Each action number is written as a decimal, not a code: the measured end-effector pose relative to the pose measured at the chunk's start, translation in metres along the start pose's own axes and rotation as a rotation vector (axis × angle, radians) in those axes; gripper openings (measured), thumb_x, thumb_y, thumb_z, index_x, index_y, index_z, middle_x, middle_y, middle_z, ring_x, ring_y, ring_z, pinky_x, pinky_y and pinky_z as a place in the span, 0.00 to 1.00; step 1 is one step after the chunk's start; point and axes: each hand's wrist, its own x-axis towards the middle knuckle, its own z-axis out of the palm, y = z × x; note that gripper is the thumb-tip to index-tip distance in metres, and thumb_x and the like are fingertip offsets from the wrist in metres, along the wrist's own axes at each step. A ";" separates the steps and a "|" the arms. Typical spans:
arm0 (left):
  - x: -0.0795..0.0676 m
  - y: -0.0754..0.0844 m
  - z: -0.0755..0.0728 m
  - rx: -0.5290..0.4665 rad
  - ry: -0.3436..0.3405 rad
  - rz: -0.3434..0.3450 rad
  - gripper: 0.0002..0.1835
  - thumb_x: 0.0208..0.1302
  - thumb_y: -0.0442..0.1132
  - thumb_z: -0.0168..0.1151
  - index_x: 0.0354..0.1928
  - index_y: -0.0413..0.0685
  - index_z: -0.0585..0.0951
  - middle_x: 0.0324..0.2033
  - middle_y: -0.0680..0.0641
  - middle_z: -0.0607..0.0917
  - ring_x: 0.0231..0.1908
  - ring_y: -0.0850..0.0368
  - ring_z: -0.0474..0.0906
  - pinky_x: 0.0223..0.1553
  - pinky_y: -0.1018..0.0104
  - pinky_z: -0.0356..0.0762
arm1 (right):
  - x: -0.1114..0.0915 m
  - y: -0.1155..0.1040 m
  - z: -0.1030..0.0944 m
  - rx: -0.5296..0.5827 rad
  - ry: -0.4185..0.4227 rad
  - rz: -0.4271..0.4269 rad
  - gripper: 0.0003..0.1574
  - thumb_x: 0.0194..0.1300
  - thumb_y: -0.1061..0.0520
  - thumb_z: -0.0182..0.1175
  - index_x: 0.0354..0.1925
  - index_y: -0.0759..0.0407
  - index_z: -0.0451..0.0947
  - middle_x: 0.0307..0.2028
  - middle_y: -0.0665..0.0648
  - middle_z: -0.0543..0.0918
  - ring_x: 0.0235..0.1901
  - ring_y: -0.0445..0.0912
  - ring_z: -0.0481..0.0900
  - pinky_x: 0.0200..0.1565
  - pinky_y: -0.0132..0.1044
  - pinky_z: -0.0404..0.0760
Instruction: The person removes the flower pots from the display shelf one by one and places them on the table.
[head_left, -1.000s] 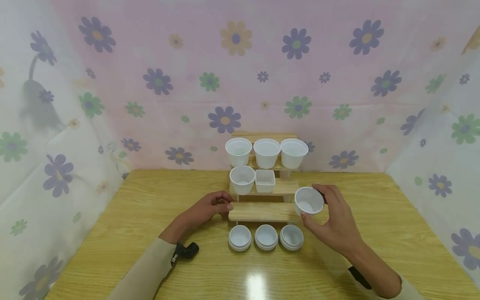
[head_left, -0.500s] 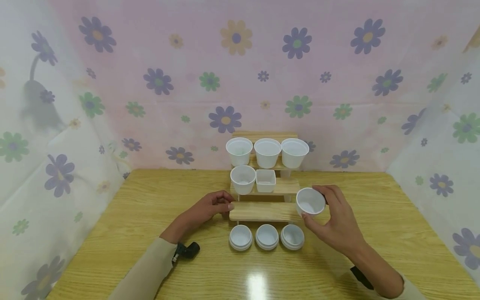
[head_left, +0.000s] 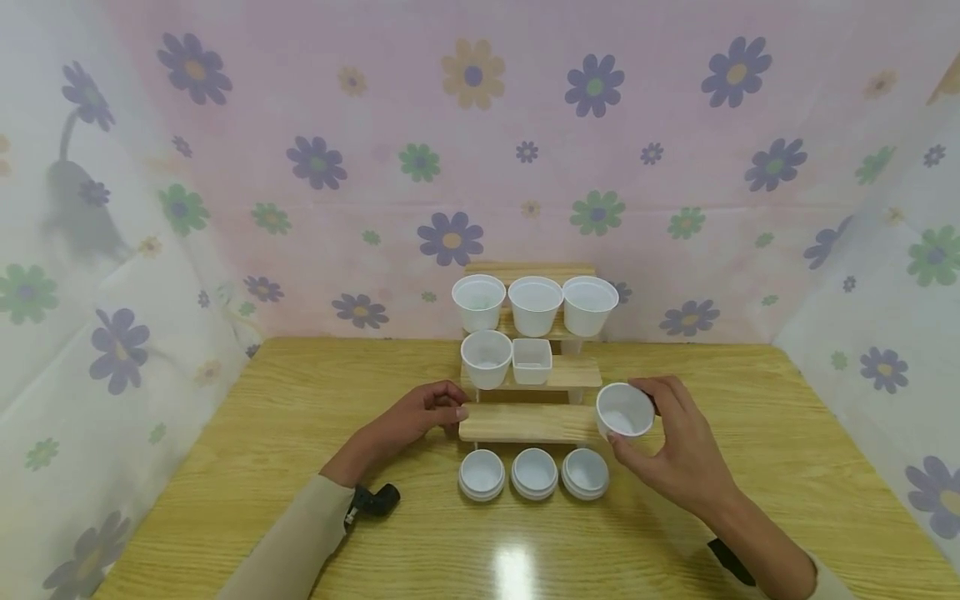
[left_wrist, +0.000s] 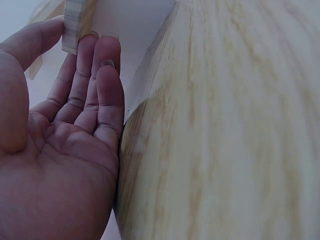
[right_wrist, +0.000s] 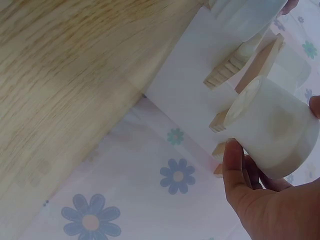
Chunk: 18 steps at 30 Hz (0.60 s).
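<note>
In the head view my right hand [head_left: 678, 446] holds a round white plastic cup [head_left: 625, 411] between thumb and fingers. The cup is in the air by the right end of the lowest shelf, its mouth facing the camera. The right wrist view shows the same cup [right_wrist: 275, 127] from the side, with fingers curled against its wall. My left hand [head_left: 412, 421] grips the left end of the lowest board of a stepped wooden stand [head_left: 528, 423]. In the left wrist view, thumb and fingertips of the left hand [left_wrist: 70, 135] lie on opposite sides of the board's end [left_wrist: 75, 25].
Three white cups [head_left: 535, 306] line the upper shelf. Below them stand a round cup [head_left: 486, 360] and a square cup [head_left: 531, 362]. Three low white tubs [head_left: 534, 475] sit on the wooden table [head_left: 337, 375] before the stand. A flowered cloth [head_left: 375, 225] hangs behind.
My right hand has moved slightly down and to the right with the white cup. The left hand stays at the end of the board, and the other cups and tubs have not moved.
</note>
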 end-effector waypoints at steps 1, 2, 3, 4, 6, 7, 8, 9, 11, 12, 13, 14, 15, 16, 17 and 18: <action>0.000 0.000 0.000 -0.001 0.001 -0.001 0.16 0.79 0.51 0.63 0.58 0.49 0.80 0.40 0.41 0.85 0.43 0.44 0.81 0.49 0.56 0.75 | 0.000 0.000 0.000 0.000 -0.003 -0.001 0.43 0.50 0.60 0.82 0.62 0.65 0.76 0.52 0.55 0.78 0.45 0.46 0.79 0.46 0.26 0.75; -0.001 -0.001 0.000 -0.002 0.003 -0.002 0.16 0.79 0.51 0.63 0.58 0.49 0.80 0.40 0.41 0.85 0.44 0.44 0.81 0.49 0.56 0.75 | 0.000 0.000 0.000 0.000 -0.007 -0.002 0.43 0.50 0.60 0.82 0.62 0.65 0.76 0.52 0.55 0.79 0.45 0.47 0.79 0.46 0.26 0.75; -0.001 -0.001 0.000 -0.003 0.003 -0.002 0.17 0.79 0.51 0.63 0.58 0.49 0.80 0.40 0.41 0.85 0.44 0.44 0.81 0.49 0.56 0.75 | -0.001 0.000 0.001 0.002 -0.011 -0.003 0.43 0.50 0.60 0.82 0.62 0.65 0.76 0.52 0.55 0.79 0.45 0.46 0.79 0.46 0.26 0.75; -0.001 -0.001 0.000 -0.006 0.002 -0.002 0.17 0.79 0.51 0.63 0.58 0.49 0.80 0.40 0.41 0.85 0.44 0.44 0.81 0.49 0.56 0.75 | -0.001 0.000 0.000 -0.001 -0.013 -0.002 0.43 0.50 0.59 0.82 0.62 0.65 0.76 0.51 0.55 0.79 0.45 0.46 0.79 0.46 0.26 0.75; -0.001 -0.001 0.001 -0.011 -0.004 -0.003 0.17 0.79 0.51 0.63 0.59 0.49 0.80 0.41 0.41 0.85 0.44 0.43 0.81 0.49 0.55 0.75 | -0.003 0.001 -0.001 -0.006 -0.019 -0.001 0.42 0.49 0.59 0.82 0.60 0.66 0.76 0.51 0.55 0.80 0.44 0.47 0.79 0.46 0.26 0.75; -0.001 -0.001 0.001 -0.010 -0.004 -0.003 0.17 0.79 0.51 0.63 0.59 0.49 0.80 0.41 0.41 0.85 0.44 0.43 0.81 0.49 0.55 0.75 | -0.004 0.001 -0.001 -0.009 -0.023 0.001 0.42 0.49 0.59 0.83 0.60 0.66 0.76 0.50 0.55 0.80 0.44 0.46 0.79 0.45 0.26 0.75; -0.001 -0.001 0.000 -0.010 -0.003 -0.003 0.17 0.79 0.51 0.63 0.58 0.49 0.80 0.41 0.41 0.85 0.44 0.43 0.82 0.49 0.56 0.76 | -0.005 0.002 -0.002 -0.015 -0.028 0.001 0.42 0.49 0.59 0.83 0.60 0.66 0.75 0.50 0.55 0.80 0.44 0.46 0.80 0.45 0.27 0.76; 0.000 -0.001 0.000 -0.013 -0.003 0.001 0.16 0.79 0.50 0.63 0.58 0.48 0.80 0.41 0.41 0.85 0.44 0.43 0.82 0.50 0.56 0.76 | -0.006 0.003 -0.002 -0.021 -0.032 0.001 0.42 0.49 0.59 0.83 0.60 0.66 0.75 0.50 0.55 0.81 0.44 0.46 0.80 0.45 0.28 0.77; 0.000 -0.001 0.000 -0.018 -0.001 0.012 0.16 0.79 0.48 0.63 0.58 0.47 0.80 0.40 0.41 0.85 0.43 0.43 0.83 0.51 0.56 0.77 | -0.008 0.004 -0.003 -0.031 -0.038 0.000 0.42 0.50 0.59 0.82 0.60 0.66 0.75 0.50 0.56 0.81 0.44 0.47 0.80 0.44 0.30 0.78; 0.001 -0.001 0.000 -0.019 0.001 0.015 0.15 0.79 0.48 0.63 0.58 0.46 0.80 0.40 0.41 0.85 0.43 0.43 0.83 0.51 0.56 0.78 | -0.008 0.005 -0.003 -0.034 -0.041 0.000 0.42 0.50 0.59 0.82 0.60 0.67 0.74 0.51 0.56 0.80 0.44 0.47 0.80 0.44 0.30 0.78; 0.001 -0.001 0.000 -0.021 0.003 0.019 0.15 0.79 0.47 0.63 0.58 0.46 0.80 0.39 0.42 0.85 0.43 0.43 0.83 0.51 0.56 0.79 | -0.009 0.005 -0.003 -0.039 -0.045 -0.002 0.43 0.50 0.59 0.82 0.60 0.67 0.74 0.51 0.56 0.80 0.44 0.47 0.80 0.44 0.30 0.78; 0.001 -0.001 0.000 -0.029 0.001 0.025 0.15 0.79 0.46 0.63 0.58 0.45 0.79 0.39 0.41 0.84 0.42 0.43 0.83 0.51 0.56 0.79 | -0.010 0.005 -0.003 -0.043 -0.048 -0.003 0.43 0.50 0.59 0.82 0.61 0.67 0.74 0.51 0.56 0.80 0.44 0.47 0.80 0.44 0.30 0.78; 0.002 -0.002 0.000 -0.035 -0.001 0.029 0.15 0.80 0.45 0.63 0.58 0.44 0.79 0.39 0.41 0.84 0.42 0.43 0.83 0.52 0.56 0.79 | -0.010 0.006 -0.003 -0.044 -0.050 -0.003 0.43 0.50 0.59 0.82 0.61 0.67 0.74 0.51 0.56 0.80 0.44 0.47 0.80 0.44 0.29 0.78; 0.002 -0.002 0.000 -0.040 -0.004 0.029 0.14 0.80 0.45 0.63 0.58 0.44 0.79 0.39 0.41 0.84 0.42 0.43 0.83 0.52 0.56 0.79 | -0.011 0.006 -0.004 -0.044 -0.052 -0.002 0.44 0.50 0.59 0.82 0.61 0.67 0.74 0.51 0.55 0.80 0.44 0.47 0.80 0.44 0.28 0.77; 0.002 -0.002 0.000 -0.043 -0.005 0.025 0.14 0.80 0.45 0.63 0.58 0.44 0.79 0.40 0.41 0.84 0.42 0.43 0.83 0.52 0.56 0.80 | -0.011 0.006 -0.004 -0.044 -0.054 -0.001 0.44 0.50 0.59 0.82 0.61 0.67 0.74 0.51 0.55 0.80 0.44 0.47 0.80 0.45 0.28 0.77; 0.002 -0.002 0.000 -0.043 -0.005 0.022 0.14 0.80 0.45 0.63 0.58 0.45 0.79 0.40 0.41 0.84 0.42 0.43 0.83 0.51 0.56 0.79 | -0.012 0.006 -0.004 -0.044 -0.057 -0.001 0.44 0.50 0.59 0.82 0.61 0.67 0.74 0.51 0.55 0.80 0.44 0.46 0.80 0.45 0.28 0.77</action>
